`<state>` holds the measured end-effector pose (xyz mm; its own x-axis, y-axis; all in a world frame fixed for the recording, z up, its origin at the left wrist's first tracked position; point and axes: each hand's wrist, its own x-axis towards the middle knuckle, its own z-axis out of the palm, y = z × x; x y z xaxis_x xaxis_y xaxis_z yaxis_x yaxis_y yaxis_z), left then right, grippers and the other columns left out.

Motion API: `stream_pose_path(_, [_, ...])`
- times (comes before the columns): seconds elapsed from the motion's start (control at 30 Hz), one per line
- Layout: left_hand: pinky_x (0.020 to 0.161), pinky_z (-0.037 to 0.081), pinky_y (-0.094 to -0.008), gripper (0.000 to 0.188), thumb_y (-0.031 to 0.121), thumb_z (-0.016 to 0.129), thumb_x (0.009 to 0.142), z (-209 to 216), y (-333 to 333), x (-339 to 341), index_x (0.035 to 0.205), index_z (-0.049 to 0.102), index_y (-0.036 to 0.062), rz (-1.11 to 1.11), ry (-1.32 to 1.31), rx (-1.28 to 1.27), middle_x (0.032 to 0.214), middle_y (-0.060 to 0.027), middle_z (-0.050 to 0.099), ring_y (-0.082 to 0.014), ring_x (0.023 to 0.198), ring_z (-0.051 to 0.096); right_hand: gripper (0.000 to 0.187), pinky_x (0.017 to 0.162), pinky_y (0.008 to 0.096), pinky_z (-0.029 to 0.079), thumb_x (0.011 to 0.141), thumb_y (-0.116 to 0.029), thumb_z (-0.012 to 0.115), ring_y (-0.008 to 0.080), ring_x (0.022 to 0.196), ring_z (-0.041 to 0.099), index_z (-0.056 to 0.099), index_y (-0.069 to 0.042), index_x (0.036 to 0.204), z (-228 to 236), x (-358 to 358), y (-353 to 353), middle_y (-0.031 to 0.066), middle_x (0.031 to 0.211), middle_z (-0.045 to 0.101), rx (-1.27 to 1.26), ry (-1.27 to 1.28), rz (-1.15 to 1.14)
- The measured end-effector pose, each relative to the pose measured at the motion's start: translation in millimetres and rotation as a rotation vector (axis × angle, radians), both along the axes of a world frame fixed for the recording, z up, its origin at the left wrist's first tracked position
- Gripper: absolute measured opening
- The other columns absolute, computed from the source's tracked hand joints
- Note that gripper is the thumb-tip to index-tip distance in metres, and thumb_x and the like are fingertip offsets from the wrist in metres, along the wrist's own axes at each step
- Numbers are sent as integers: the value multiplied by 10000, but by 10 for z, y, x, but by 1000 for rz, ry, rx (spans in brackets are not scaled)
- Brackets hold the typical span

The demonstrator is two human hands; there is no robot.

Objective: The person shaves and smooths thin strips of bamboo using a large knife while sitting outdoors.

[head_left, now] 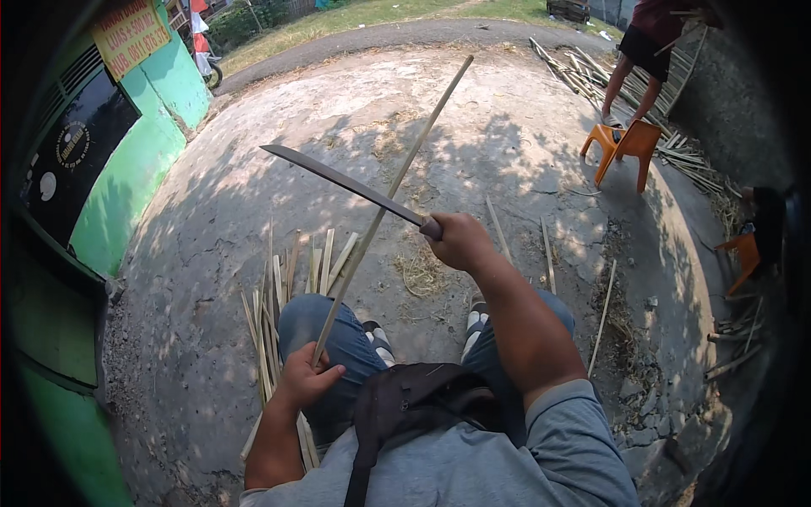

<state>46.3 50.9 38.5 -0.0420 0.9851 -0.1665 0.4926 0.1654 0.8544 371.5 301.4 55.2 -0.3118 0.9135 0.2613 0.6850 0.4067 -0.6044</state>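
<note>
My right hand (463, 242) is closed around the handle of a machete (338, 177), whose long dark blade reaches out to the left. A long, thin bamboo strip (425, 131) slants up and away from my left hand (306, 378), which grips its near end by my left knee. Blade and strip cross close to the machete's handle; the blade appears to lie over the strip there. Several more bamboo strips (263, 338) lie in a bundle beside my left leg. A few single strips (601, 317) rest on the ground to my right.
Two orange plastic chairs (626, 150) stand at the right. Behind the farther one, a person (646, 59) stands beside piled bamboo poles (583, 76). Another person (767, 224) shows partly at the right edge. A green wall (127, 190) runs along the left. Wood shavings (420, 275) lie ahead of my feet.
</note>
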Motion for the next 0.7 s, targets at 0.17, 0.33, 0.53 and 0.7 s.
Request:
stream_pose_path(0.17, [575,360,-274,362,200,898,818,-8,35,-18,859,557,86,7,-5,3,664,67,438,-63,630,399,119,750,531,570,924,-259,693,416,869,724,756,-170,972,17,-98,-141,153,900,749,-22,-42,77])
stream_pose_path(0.33, [557,323,-270,347,168,883,846,-21,12,6,852,545,93,15,-55,95,662,83,415,-52,621,360,81,690,514,565,822,-199,707,372,793,739,730,-170,894,123,-360,-413,116,806,726,204,-300,417])
stream_pose_path(0.53, [557,322,-268,356,176,886,836,-73,0,-9,836,539,96,3,-24,116,664,80,412,-55,623,367,91,705,515,556,825,-201,712,391,775,721,723,-151,900,57,-258,-213,138,791,719,189,-216,289])
stream_pose_path(0.7, [568,336,-266,336,172,877,844,-40,-8,-15,870,554,83,23,-45,33,658,79,404,-57,622,375,91,750,534,559,904,-220,683,421,864,714,732,-148,930,42,-43,-69,164,871,735,28,-15,5])
